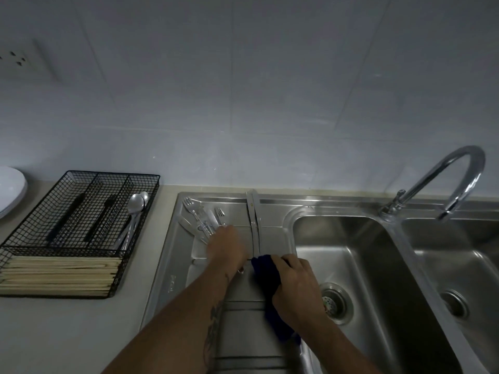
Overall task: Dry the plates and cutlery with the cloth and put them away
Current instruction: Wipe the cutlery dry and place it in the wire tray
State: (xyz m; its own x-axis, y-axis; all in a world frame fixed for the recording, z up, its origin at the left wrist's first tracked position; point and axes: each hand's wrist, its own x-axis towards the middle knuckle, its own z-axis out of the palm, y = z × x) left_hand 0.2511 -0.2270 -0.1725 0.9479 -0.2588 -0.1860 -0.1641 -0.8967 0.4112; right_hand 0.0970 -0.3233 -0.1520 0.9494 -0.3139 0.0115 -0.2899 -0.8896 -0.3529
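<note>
Left hand (pixel 225 245) was over the steel drainboard (pixel 272 238), reaching into the pile of forks and knives (pixel 201 218) at its back-left corner; fingers were hidden behind the hand, so can't tell if they held anything. Right hand (pixel 295 284) had its fingers curled round a dark blue cloth (pixel 266 276), bunched just beside the left wrist, near the drainboard's right edge where it drops into the left basin (pixel 359 265). A flat metal strip (pixel 253 217) lay across the drainboard front to back, between the hands and the back rim.

Black wire tray (pixel 81 228) sat on the surface left of the sink, well apart from the hands: spoons (pixel 135 211) in its right slot, dark-handled pieces (pixel 67 214) in the other slots, chopsticks (pixel 59 276) across the front section. White plates (pixel 10 190) at the far-left frame edge. Open surface (pixel 67 333) lay in front of the tray. Faucet (pixel 442 182) stood at the back right.
</note>
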